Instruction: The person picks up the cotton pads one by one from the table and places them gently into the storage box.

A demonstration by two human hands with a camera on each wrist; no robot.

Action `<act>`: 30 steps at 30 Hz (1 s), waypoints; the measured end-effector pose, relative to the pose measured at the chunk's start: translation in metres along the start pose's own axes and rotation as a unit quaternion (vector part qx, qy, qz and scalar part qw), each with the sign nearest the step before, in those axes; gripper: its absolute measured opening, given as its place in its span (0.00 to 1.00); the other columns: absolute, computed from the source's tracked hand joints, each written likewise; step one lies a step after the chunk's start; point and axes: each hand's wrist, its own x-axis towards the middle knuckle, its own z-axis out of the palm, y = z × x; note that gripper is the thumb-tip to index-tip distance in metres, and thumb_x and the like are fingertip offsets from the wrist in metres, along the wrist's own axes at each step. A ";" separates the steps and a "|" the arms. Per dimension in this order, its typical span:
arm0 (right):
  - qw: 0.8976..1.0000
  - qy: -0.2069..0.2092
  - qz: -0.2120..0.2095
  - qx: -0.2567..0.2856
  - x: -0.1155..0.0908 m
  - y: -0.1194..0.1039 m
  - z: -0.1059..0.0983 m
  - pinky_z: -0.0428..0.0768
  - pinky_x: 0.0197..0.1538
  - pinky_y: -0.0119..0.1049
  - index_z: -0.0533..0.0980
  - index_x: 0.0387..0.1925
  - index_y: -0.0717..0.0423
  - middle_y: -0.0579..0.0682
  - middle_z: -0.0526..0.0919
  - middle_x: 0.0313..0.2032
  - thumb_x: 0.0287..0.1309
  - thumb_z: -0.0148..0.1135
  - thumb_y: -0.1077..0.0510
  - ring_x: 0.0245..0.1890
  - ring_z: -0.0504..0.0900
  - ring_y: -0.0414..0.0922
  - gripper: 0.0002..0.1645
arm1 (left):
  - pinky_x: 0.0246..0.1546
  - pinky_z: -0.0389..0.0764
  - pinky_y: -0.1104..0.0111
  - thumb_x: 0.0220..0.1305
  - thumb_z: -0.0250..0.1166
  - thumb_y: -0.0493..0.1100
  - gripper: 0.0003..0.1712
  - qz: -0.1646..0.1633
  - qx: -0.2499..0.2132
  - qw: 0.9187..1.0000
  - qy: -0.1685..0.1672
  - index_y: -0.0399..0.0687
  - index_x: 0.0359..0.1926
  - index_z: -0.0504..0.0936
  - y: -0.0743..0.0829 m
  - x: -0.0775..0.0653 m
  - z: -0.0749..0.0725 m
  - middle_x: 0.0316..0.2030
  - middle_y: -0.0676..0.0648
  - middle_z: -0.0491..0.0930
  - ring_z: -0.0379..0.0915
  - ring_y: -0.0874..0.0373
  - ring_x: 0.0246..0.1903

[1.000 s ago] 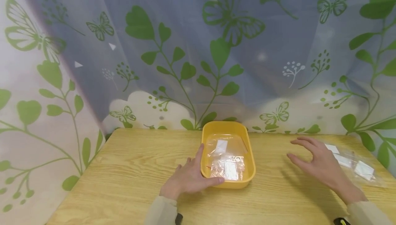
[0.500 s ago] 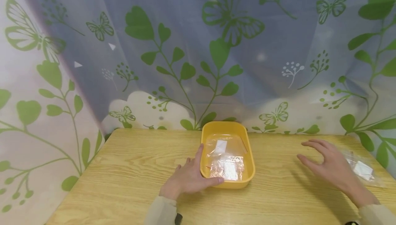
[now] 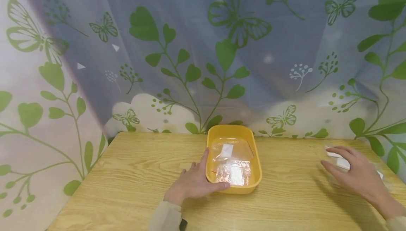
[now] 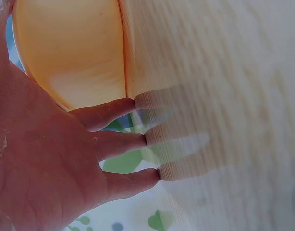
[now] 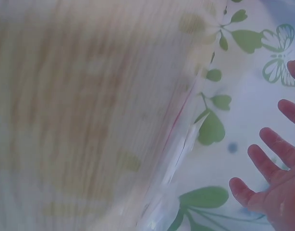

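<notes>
My left hand (image 3: 191, 185) rests against the near left corner of a yellow plastic tray (image 3: 231, 131), its thumb along the near rim. In the left wrist view, straight fingers (image 4: 130, 185) reach down to the table beside the tray wall (image 4: 73, 53). Inside the tray lie clear zip bags, one holding a white rectangular piece (image 3: 226, 150), another a shiny white one (image 3: 236, 176). Over on the right, my right hand (image 3: 360, 172) hovers above more clear bags with white pieces (image 3: 342, 163), partly covering them. Its fingers are spread, with nothing between them.
The wood-grain table (image 3: 142, 174) runs back to a curtain (image 3: 177, 65) printed with green leaves and butterflies. The tray stands close to that curtain. A bag edge with a red line (image 5: 178, 115) lies along the table's side in the right wrist view.
My right hand has moved right, further over the bags at the table's right side, uncovering those to the left of it. The left hand and the tray have stayed put.
</notes>
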 end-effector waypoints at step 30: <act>0.992 0.005 0.093 -0.086 -0.025 0.066 -0.018 0.67 0.50 0.76 0.70 0.59 0.73 0.85 0.70 0.54 0.65 0.66 0.42 0.52 0.67 0.79 0.40 | 0.74 0.53 0.32 0.49 0.59 0.87 0.74 0.001 0.009 1.000 -0.001 0.66 0.82 0.29 -0.001 0.002 0.000 0.74 0.30 0.62 0.54 0.32 0.76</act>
